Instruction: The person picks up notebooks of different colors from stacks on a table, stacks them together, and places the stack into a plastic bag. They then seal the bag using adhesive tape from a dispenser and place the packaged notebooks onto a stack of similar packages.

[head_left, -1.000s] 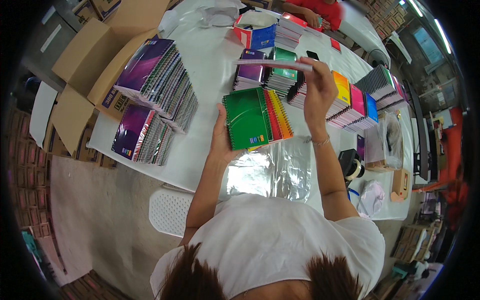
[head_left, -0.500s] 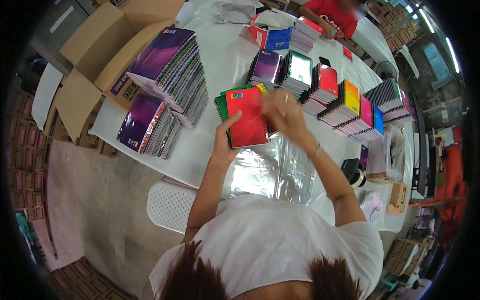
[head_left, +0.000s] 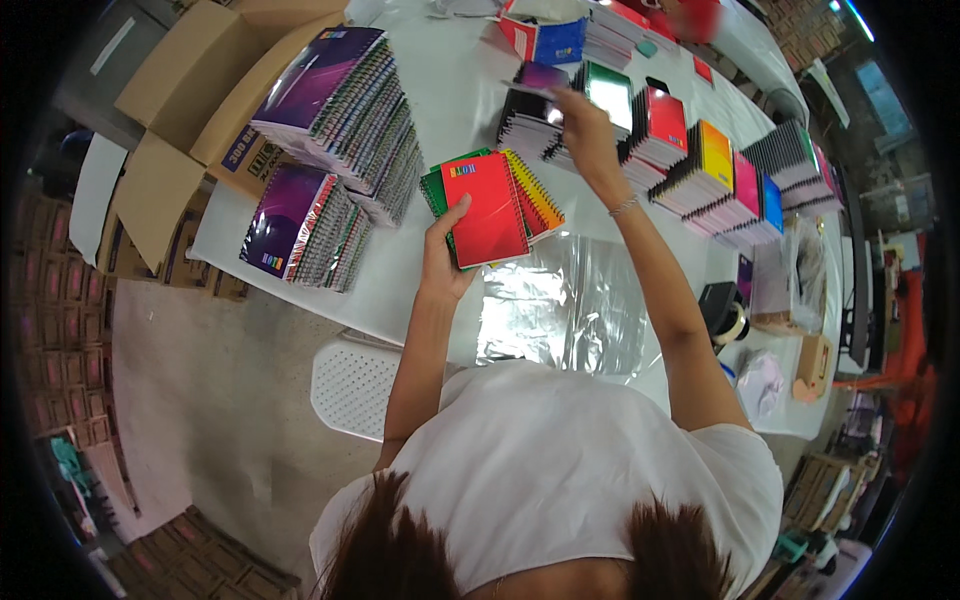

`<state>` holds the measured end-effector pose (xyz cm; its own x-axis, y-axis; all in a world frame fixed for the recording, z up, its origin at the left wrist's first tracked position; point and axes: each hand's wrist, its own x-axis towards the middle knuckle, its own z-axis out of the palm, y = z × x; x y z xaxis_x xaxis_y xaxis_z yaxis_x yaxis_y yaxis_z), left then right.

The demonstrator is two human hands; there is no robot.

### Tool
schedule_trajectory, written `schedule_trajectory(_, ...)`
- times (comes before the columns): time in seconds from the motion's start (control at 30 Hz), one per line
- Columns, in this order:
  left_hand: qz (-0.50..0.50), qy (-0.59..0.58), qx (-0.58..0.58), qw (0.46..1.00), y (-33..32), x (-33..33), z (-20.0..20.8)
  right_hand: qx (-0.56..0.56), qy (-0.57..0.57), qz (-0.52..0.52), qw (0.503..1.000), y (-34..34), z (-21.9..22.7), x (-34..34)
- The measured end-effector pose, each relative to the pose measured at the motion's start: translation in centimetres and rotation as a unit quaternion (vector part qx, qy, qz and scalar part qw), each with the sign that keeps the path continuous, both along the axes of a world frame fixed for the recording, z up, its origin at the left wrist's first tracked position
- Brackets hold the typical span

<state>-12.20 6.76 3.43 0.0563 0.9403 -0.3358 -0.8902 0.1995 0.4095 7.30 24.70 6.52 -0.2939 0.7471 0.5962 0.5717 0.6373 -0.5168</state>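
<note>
My left hand (head_left: 443, 255) grips a fanned bundle of spiral notebooks (head_left: 492, 205), a red one on top with green, yellow and orange ones under it, held just above the white table (head_left: 440, 120). My right hand (head_left: 583, 128) reaches forward and holds a purple notebook (head_left: 541, 78) above a dark stack (head_left: 524, 125) in the row of coloured notebook stacks. A clear plastic sheet (head_left: 565, 310) lies on the table in front of me.
Tall piles of purple notebooks (head_left: 340, 100) stand at the left, beside open cardboard boxes (head_left: 180, 90). Green, red, orange, pink and blue stacks (head_left: 700, 165) run to the right. A white plastic stool (head_left: 350, 385) stands below the table. A tape roll (head_left: 735, 320) lies at right.
My right hand left the red notebook on the bundle, reached out to the far stacks and lifted a purple notebook. The left hand kept hold of the bundle.
</note>
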Motion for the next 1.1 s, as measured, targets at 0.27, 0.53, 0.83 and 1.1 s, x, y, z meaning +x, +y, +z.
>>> schedule_trajectory(0.27,-0.118,-0.004,0.050,0.992,-3.1,3.2,0.4,-0.170,0.402,0.232,0.869,-12.1,5.2,4.5)
schedule_trajectory(0.53,-0.267,-0.117,0.010,0.957,-6.1,5.9,-2.7,-0.138,-0.079,0.074,0.984,-17.5,1.9,10.9)
schedule_trajectory(0.83,-0.320,0.070,-0.141,0.934,-7.5,9.9,-3.0,-0.096,-0.115,0.020,0.989,-30.2,-8.3,16.8)
schedule_trajectory(1.1,-0.365,0.172,-0.180,0.897,-9.0,12.6,-3.1,-0.160,0.067,0.095,0.980,-30.7,-8.6,17.3)
